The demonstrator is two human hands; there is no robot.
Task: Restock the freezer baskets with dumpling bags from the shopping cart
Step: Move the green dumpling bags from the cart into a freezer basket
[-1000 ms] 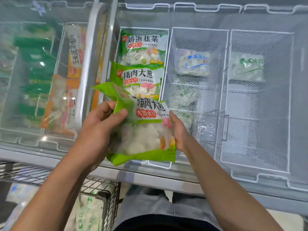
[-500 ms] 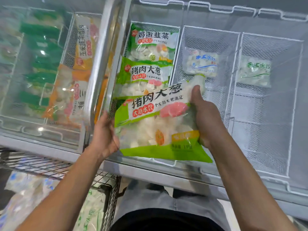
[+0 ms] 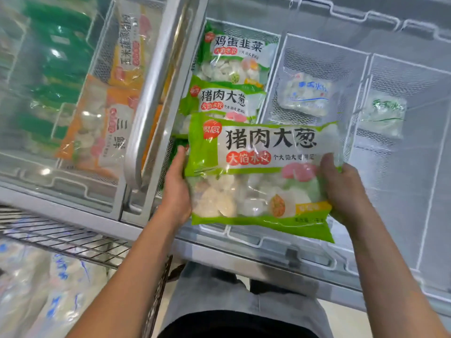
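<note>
Green bags (image 3: 228, 100) behind held bag (image 3: 258, 174)

A sliding glass freezer lid (image 3: 61, 98) covers the left part of the chest, and its pale metal handle bar (image 3: 156, 93) runs up the frame at a slant. Blurred under the glass lie orange packets (image 3: 97, 128) and dark green packets (image 3: 58, 59). At the bottom of the frame are the person's grey trousers (image 3: 244, 313) with a dark garment hem over them, above a pale floor (image 3: 346, 318).
</note>
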